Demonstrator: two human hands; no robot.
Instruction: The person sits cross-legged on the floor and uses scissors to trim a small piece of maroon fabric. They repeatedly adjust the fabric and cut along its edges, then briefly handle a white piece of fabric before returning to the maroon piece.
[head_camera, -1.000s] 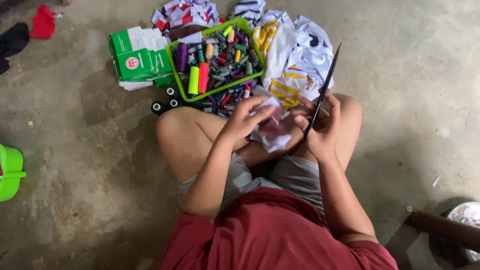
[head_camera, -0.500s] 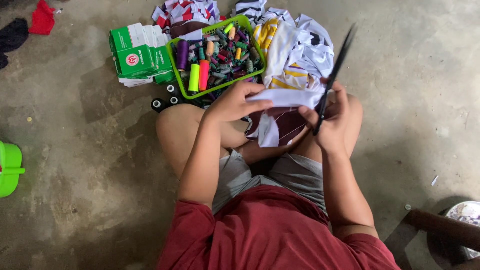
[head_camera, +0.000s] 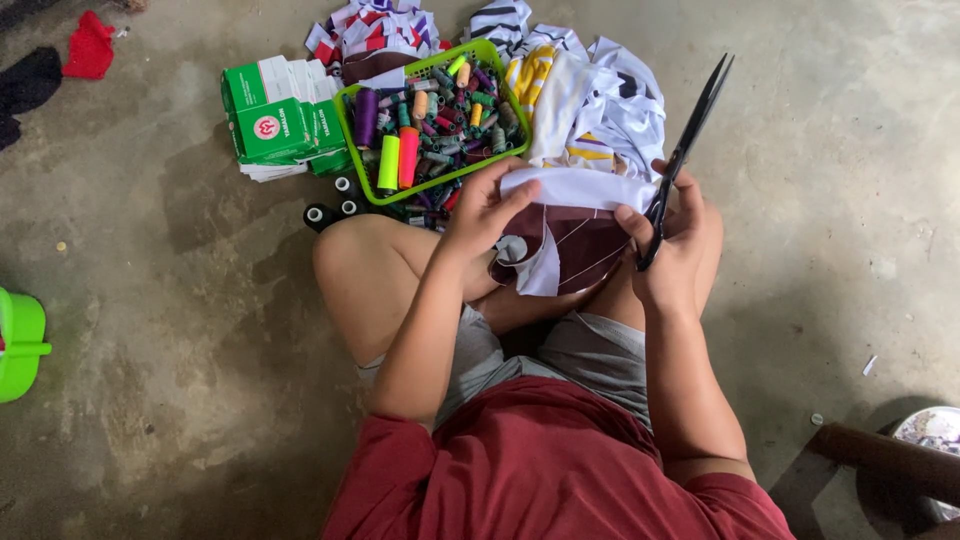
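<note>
Concrete floor (head_camera: 180, 330) lies under us, with a heap of striped white, maroon and yellow cloth pieces (head_camera: 600, 95) beside a green plastic basket of thread spools (head_camera: 345, 105). Over our lap we stretch a soft, light white-and-maroon fabric piece (head_camera: 570, 235), best held by its edges: left hand (head_camera: 480, 215) pinches one end, right hand (head_camera: 680, 250) the other, also clutching long black scissors (head_camera: 690, 140).

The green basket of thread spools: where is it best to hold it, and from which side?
Probably grip the green basket by its bare left rim, coming from the left. Green boxes sit close there, but folded cloth crowds the right side, and spools fill the inside.
</note>
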